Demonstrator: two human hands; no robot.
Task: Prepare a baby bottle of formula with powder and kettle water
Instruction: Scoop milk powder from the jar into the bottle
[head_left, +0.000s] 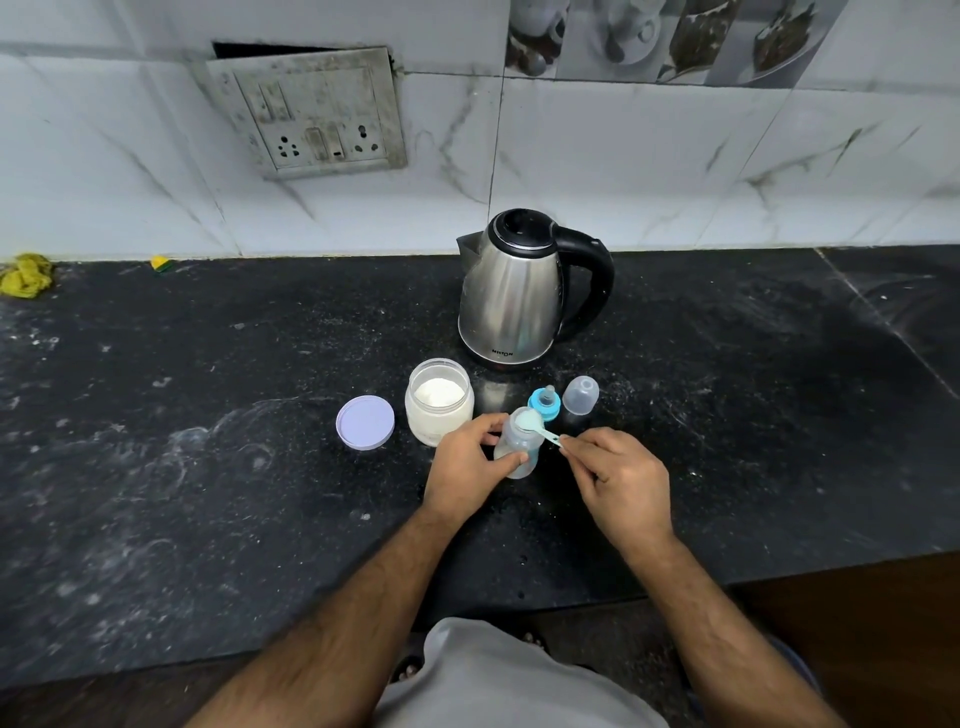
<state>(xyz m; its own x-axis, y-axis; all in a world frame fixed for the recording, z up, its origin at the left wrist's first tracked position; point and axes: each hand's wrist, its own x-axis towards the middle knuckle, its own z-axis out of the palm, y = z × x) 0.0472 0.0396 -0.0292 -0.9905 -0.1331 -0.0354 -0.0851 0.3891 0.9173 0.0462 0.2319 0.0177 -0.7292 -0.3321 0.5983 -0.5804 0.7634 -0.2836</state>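
A clear baby bottle (519, 447) stands open on the black counter (208, 441), and my left hand (465, 467) grips its body. My right hand (621, 475) pinches the handle of a pale blue scoop (537, 423), whose bowl of white powder sits over the bottle's mouth. The open powder jar (439, 408) stands just left of the bottle, its lilac lid (365, 422) lying flat beside it. Behind the bottle are the blue teat ring (544, 404) and the clear cap (581, 395). The steel kettle (519, 291) with a black handle stands farther back.
A tiled wall with a socket panel (311, 111) rises behind the counter. A yellow cloth (26, 275) and a small yellow-green sponge (162, 264) lie at the far left by the wall. The counter's front edge runs close to my body.
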